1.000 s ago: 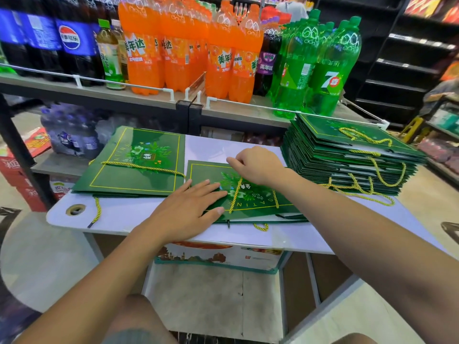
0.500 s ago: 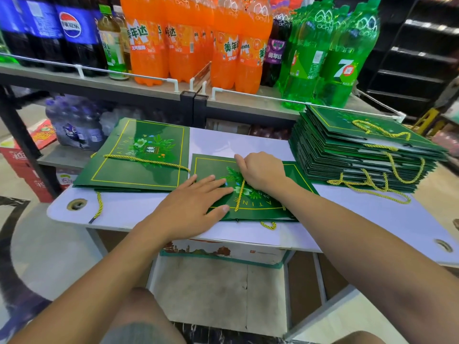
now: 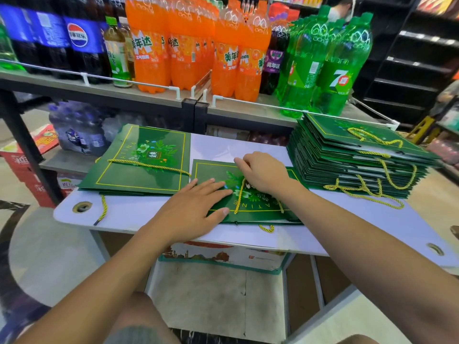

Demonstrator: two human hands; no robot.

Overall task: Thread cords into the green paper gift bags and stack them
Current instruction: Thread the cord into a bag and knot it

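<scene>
One green bag (image 3: 211,173) lies under the spread left grip (image 3: 190,207); right grip (image 3: 263,173) pinches its edge.

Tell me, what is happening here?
A person works on a green bag lying flat in front. The left hand presses flat on it. The right hand curls its fingers at the bag's far edge, over the yellow cord; what they pinch is hidden. A tall stack of corded bags lies at right, a small pile at left.
</scene>
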